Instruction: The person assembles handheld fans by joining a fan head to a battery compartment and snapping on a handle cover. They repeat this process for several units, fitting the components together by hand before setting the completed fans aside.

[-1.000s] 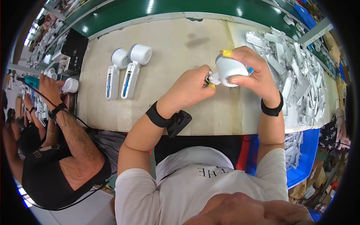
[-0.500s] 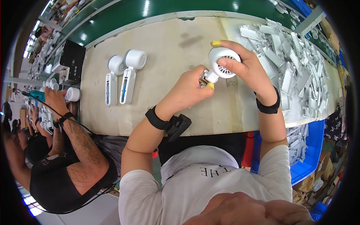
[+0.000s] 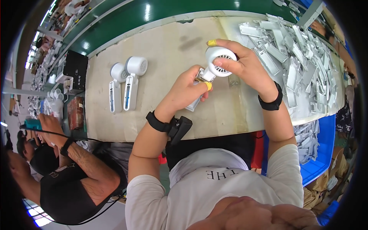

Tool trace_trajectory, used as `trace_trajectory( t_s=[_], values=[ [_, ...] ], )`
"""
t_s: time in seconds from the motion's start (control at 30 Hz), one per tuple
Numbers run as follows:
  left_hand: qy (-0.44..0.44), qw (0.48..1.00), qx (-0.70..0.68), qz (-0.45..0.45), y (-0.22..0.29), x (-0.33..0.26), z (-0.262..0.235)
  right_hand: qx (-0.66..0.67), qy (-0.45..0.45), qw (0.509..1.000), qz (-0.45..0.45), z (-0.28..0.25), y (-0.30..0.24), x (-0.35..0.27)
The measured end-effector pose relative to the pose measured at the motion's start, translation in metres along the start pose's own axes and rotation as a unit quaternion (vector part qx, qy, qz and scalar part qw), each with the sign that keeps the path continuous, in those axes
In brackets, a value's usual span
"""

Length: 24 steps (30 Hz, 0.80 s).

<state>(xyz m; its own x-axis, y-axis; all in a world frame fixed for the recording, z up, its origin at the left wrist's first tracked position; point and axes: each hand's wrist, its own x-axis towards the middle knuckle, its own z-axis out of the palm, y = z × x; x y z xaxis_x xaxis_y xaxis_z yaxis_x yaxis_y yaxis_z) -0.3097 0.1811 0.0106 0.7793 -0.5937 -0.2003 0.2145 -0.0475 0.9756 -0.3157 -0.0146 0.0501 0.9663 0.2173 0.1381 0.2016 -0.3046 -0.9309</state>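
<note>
Head view: white round grilled plastic head (image 3: pixel 217 54) at 1 o'clock from frame centre; right hand (image 3: pixel 248 69) curls fingers round it, left hand (image 3: pixel 186 88) pinches white plastic handle (image 3: pixel 194 104), likely bracing parts. White plastic shells (image 3: pixel 294 69) heaped at 2 o'clock, seemingly within right-hand reach.

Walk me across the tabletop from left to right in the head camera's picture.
First white gadget, second white gadget, person's left hand, right hand, heap of white plastic pieces. The held gadget overlaps both hands, so it's left out.
</note>
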Motion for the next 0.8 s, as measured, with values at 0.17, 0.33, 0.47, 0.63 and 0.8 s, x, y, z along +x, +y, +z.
trace_trajectory(
  t_s=[0.17,0.33,0.47,0.63,0.8],
  values=[
    [-0.003,0.999,-0.033,0.002,0.0,0.001,-0.001,0.011,0.0,1.0,-0.007,0.001,0.004,0.002],
    [-0.007,0.999,-0.02,0.038,-0.002,0.003,0.002,0.064,-0.014,0.998,-0.017,0.0,0.016,0.012],
    [-0.024,0.985,-0.154,0.074,-0.003,0.005,0.011,0.085,0.032,0.994,-0.058,0.005,0.017,0.01],
    [0.057,0.957,-0.234,0.161,0.002,0.004,-0.005,0.12,0.032,0.991,-0.051,0.015,0.024,0.005],
    [0.086,0.954,-0.223,0.184,0.003,0.003,-0.01,0.166,-0.017,0.984,-0.066,0.031,0.024,-0.003]
  ],
)
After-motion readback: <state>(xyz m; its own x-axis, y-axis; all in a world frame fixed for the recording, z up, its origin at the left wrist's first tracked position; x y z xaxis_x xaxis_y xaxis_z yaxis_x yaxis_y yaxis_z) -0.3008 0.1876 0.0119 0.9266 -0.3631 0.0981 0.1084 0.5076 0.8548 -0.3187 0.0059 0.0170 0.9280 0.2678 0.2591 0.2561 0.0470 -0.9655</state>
